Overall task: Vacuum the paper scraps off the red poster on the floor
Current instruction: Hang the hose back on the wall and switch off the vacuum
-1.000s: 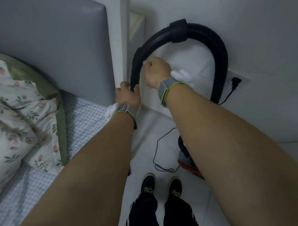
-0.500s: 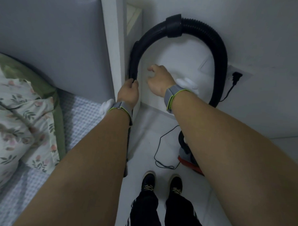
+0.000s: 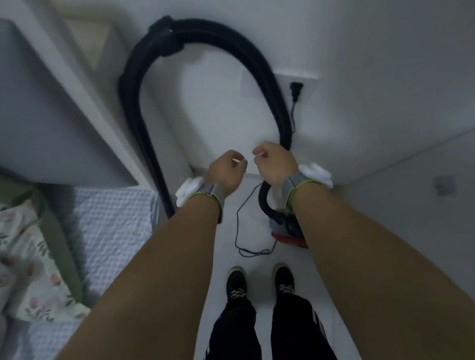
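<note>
Our left hand [image 3: 226,171] has let go of the rigid tube it gripped half a second ago, and our right hand [image 3: 276,165] has dropped from the middle of the arch; both now hang with fingers loosely curled, so neither grip holds anything, though motion blur hides the fingertips. We have come off the vacuum hose [image 3: 210,39] rather than lifting it, which we judge means the wand is still to be taken up and no cleaning has begun. From the hands outward, the hose rises as a tall arch against the wall: its straight left leg, the long axis, runs steeply down past the left wrist toward the floor beside the bed [image 3: 98,228], its lower end hidden behind our forearm. The right leg curves down behind the right hand into the vacuum body [image 3: 286,231], which sits on the floor just beyond our shoes [image 3: 237,286]. The cord [image 3: 242,226] loops between them. The red poster and scraps are nowhere in view.
</note>
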Tool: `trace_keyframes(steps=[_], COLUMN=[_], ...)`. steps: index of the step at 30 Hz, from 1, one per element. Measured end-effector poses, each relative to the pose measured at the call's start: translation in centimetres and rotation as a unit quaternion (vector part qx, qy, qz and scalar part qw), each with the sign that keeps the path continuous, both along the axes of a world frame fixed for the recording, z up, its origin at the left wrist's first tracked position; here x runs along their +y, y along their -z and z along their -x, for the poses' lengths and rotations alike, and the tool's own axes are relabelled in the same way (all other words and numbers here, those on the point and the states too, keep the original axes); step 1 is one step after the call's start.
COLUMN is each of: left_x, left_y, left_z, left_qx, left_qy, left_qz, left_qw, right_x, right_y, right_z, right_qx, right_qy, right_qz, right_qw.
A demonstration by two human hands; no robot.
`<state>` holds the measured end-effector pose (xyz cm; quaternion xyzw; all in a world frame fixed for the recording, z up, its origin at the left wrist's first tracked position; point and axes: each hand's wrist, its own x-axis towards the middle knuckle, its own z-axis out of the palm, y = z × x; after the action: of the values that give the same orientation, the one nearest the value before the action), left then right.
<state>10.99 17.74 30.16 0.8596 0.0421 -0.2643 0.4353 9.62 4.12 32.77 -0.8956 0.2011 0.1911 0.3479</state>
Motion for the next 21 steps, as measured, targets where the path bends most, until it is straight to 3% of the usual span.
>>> trace_keyframes(steps=[8, 11, 16, 21], left_x=[-11.3, -15.9, -22.6, -27.5], left_y=[7.0, 13.3, 24.0, 34.1], left_z=[6.6, 8.8, 11.9, 13.4], left_qx=[-0.019, -0.025, -0.011, -0.035], left_qy=[0.247, 0.306, 0.387, 0.474], left_qz=[-0.081, -0.121, -0.194, -0.251], left_qw=[0.965, 0.944, 0.902, 0.844], right_x=[-13.8, -18.4, -22.8, -24.8], right_y=[9.4, 15.3, 26.9, 36.9], right_z=[10.1, 14.3, 18.8, 21.5], right_qx=[0.07, 0.133, 0.146, 0.165], right_qy=[0.139, 0.184, 0.28, 0.306], right_qz=[0.006, 0.023, -0.012, -0.052], right_qw=[0.988, 0.974, 0.949, 0.936])
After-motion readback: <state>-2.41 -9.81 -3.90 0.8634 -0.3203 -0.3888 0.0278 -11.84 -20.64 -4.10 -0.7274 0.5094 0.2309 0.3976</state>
